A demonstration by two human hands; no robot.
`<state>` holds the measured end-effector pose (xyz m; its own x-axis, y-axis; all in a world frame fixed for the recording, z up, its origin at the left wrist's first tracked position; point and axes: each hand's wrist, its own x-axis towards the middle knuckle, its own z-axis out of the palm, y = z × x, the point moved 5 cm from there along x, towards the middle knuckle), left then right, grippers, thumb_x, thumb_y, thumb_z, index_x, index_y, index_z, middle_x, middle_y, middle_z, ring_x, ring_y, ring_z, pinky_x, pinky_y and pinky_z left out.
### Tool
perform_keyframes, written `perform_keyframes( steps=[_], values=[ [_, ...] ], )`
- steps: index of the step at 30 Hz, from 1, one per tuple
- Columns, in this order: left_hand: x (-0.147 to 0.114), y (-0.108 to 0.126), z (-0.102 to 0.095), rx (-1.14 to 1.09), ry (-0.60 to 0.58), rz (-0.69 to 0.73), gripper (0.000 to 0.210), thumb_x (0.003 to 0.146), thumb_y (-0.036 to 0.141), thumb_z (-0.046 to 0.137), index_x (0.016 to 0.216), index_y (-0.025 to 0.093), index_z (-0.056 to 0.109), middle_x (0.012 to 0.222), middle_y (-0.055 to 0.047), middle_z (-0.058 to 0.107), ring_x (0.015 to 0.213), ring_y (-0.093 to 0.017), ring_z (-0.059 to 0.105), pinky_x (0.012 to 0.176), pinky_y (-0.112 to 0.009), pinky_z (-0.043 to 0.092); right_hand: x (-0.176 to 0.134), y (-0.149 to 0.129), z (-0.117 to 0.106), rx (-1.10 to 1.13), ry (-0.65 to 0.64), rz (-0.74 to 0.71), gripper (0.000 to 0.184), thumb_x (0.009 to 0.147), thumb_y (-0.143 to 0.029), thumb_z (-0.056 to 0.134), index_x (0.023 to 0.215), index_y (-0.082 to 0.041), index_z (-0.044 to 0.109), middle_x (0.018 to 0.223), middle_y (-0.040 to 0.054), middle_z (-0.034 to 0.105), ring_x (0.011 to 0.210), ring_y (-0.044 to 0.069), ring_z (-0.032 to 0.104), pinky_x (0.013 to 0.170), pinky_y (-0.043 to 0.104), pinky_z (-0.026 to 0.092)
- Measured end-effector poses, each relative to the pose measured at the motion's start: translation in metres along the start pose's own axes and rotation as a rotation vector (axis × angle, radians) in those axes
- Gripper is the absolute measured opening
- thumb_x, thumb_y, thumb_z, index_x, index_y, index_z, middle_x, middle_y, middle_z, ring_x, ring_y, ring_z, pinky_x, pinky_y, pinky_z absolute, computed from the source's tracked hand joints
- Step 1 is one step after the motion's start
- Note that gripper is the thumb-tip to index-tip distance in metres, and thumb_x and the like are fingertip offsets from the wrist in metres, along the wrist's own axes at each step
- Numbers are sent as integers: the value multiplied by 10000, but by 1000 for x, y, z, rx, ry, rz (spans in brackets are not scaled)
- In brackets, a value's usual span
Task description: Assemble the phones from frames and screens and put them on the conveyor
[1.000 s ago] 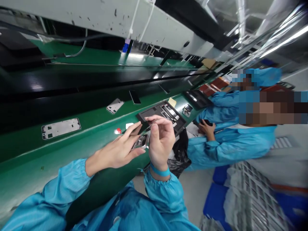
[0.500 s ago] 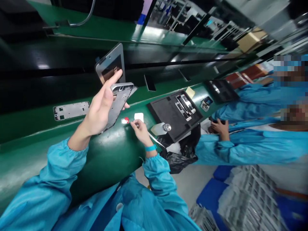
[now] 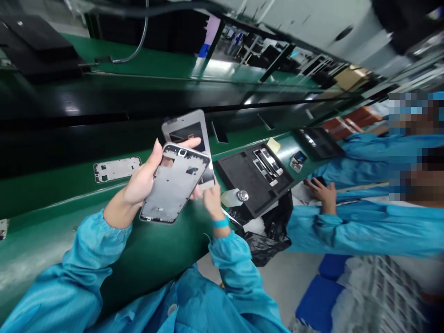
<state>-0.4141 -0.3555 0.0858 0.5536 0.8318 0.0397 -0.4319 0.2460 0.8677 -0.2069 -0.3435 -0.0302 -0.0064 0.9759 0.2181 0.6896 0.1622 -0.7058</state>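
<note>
My left hand [image 3: 140, 185] is closed around a grey phone frame [image 3: 173, 189] with cut-outs and a dark rim, its thumb along the left edge. Behind that, a second silver-grey phone part [image 3: 183, 122] with a dark rectangular area is held in the same hand, one finger lying across it. At the lower end of this second part is my right hand [image 3: 212, 203]; its fingers are blurred and partly hidden, so I cannot tell whether they grip. Another phone frame [image 3: 118, 169] lies flat on the green bench [image 3: 166, 249] to the left.
Right of my hands stand a clear bottle with a metal cap [image 3: 235, 197] and a black foam tray [image 3: 239, 171] holding phone parts. A black plastic bag [image 3: 267, 236] hangs at the bench edge. Beyond, a co-worker's hand [image 3: 322, 192] holds a dark object.
The frame and the part behind it have tilted so their faces show more. My right hand has moved up from beside a small red-and-white item to the lower end of the rear part.
</note>
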Motion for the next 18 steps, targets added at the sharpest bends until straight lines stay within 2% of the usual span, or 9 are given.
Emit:
perform_keyframes(
  steps=[2,3,5,7,10,12,15,18],
  values=[
    [-3,-3,11,-95,-117,-9,995,1009,906,298,1717,218,424,952,-108,828,821,-320,818,777,-484,661,-8,-20,-26,228,-37,19,834,1113,-668,-9,1414,-220,627,1116,131,760,1019,312,732,911,506,612],
    [-3,-5,16,-129,-165,-15,990,1009,897,337,1711,206,432,939,-116,831,799,-312,815,768,-467,658,-14,-30,-35,409,-90,44,887,1078,-770,9,1446,-242,620,1091,112,776,1003,311,753,904,508,627],
    [-5,-11,25,-173,-248,-39,981,1016,879,367,1714,193,420,918,-130,835,792,-307,816,750,-438,652,-27,-50,-45,744,-210,111,886,1000,-927,235,1412,-266,656,967,73,788,962,313,780,893,507,653],
    [-5,-17,32,-193,-321,-64,978,1024,867,369,1725,185,395,918,-147,838,805,-313,822,737,-419,647,-38,-65,-43,944,-304,179,813,934,-950,459,1248,-251,730,775,43,749,895,319,792,864,503,677],
    [-5,-25,37,-210,-380,-60,952,1044,833,381,1723,165,392,940,-165,838,807,-306,823,724,-395,645,-52,-75,-32,1076,-363,228,770,905,-964,493,905,-237,750,604,35,655,796,320,786,816,502,700],
    [-5,-28,38,-230,-376,-46,932,1053,816,391,1721,166,392,979,-173,838,804,-301,821,722,-394,647,-61,-70,-32,1110,-287,243,755,914,-953,489,865,-245,743,633,39,665,774,303,779,812,495,709],
    [-4,-29,40,-310,-311,-23,882,1056,808,396,1697,203,428,1057,-170,836,848,-311,821,767,-443,661,-79,-51,-47,1033,-93,253,693,941,-899,522,1103,-275,776,794,49,755,840,295,795,804,476,720],
    [-5,-21,45,-409,-222,31,745,1081,758,417,1583,226,557,1245,-172,812,919,-296,816,803,-454,669,-101,-37,-72,858,-6,183,726,991,-866,451,1281,-271,750,1021,108,823,945,320,818,794,477,726]
  ],
)
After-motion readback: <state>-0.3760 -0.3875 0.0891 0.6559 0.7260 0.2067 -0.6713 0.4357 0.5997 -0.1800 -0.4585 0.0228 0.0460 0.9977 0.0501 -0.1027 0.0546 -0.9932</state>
